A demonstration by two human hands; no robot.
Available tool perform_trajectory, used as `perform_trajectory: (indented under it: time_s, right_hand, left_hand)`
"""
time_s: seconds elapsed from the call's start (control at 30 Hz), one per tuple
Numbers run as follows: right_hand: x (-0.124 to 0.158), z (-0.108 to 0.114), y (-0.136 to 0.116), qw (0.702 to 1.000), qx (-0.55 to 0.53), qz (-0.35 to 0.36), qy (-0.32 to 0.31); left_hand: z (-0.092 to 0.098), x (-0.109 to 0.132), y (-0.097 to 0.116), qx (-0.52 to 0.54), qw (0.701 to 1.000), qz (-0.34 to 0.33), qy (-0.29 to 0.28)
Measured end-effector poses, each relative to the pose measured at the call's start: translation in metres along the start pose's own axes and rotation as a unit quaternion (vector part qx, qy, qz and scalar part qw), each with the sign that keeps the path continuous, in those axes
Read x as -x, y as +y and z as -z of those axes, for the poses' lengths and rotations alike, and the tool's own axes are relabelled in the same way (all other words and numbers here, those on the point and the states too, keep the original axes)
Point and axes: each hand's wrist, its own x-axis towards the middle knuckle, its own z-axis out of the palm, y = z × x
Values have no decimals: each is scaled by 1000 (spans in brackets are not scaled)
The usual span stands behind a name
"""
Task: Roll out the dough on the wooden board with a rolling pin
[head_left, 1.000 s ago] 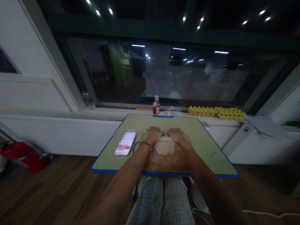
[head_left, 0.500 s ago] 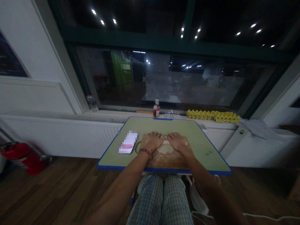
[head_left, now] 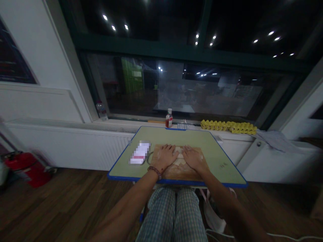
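A flattened piece of pale dough (head_left: 179, 162) lies on a wooden board (head_left: 174, 174), with floury smears around it. Across the dough rests a pale rolling pin (head_left: 180, 156), mostly covered by my hands. My left hand (head_left: 166, 156) presses flat over its left part, fingers stretched forward; a beaded bracelet circles that wrist. Over the right part lies my right hand (head_left: 193, 157), palm down with its fingers extended. Dough shows both ahead of the pin and on its near side between the hands.
The board sits on a small green table (head_left: 217, 171) with a blue rim. Left of it lies a phone (head_left: 140, 153) with a lit screen. On the sill stand a small bottle (head_left: 169, 119), a yellow egg tray (head_left: 228, 127) and a plastic bottle (head_left: 102, 111). A fire extinguisher (head_left: 27, 168) stands left.
Both hands have come slightly back towards me with the rolling pin. More dough now shows ahead of the pin and less on its near side. The view has shifted a little.
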Motion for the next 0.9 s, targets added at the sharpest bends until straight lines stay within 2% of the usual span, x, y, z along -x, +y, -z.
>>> perform_trajectory:
  time_s: [0.2,0.3,0.77,0.9]
  right_hand:
    - [8,0,-1,1000,14,27,4]
    - [9,2,-2,1000,14,24,2]
    - [-5,22,-8,999,46,-1,-24]
    - [-14,15,-3,999,40,7,-16]
  left_hand:
    - [-1,8,0,9,999,-15,29]
    - [0,8,0,8,1000,-18,22]
    - [-5,-24,-7,-8,1000,16,-10]
    - [-7,-32,-9,-27,1000,-2,-11]
